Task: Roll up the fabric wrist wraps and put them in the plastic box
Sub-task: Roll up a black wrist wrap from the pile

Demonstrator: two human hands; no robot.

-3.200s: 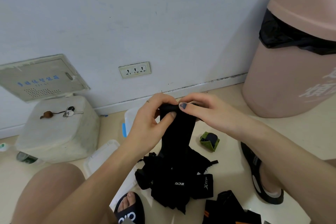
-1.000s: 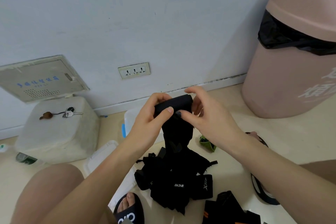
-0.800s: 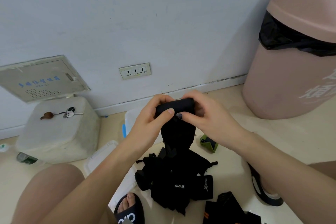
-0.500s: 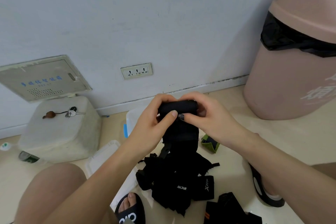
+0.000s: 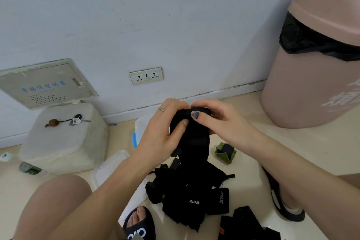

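Right now your left hand (image 5: 163,132) and right hand (image 5: 220,121) both pinch the rolled top of a black wrist wrap (image 5: 191,132) at centre frame, its tail hanging onto the pile of black wraps (image 5: 187,195) on the floor. Behind your hands, the plastic box (image 5: 141,124) is mostly hidden.

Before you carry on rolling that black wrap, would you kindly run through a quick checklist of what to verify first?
1. Left hand grips the wrap: ok.
2. Right hand pinches the rolled top: ok.
3. Roll finished: not ok, a tail hangs to the pile.
4. Plastic box within reach behind the hands: ok.
5. Room left in the box: cannot tell.
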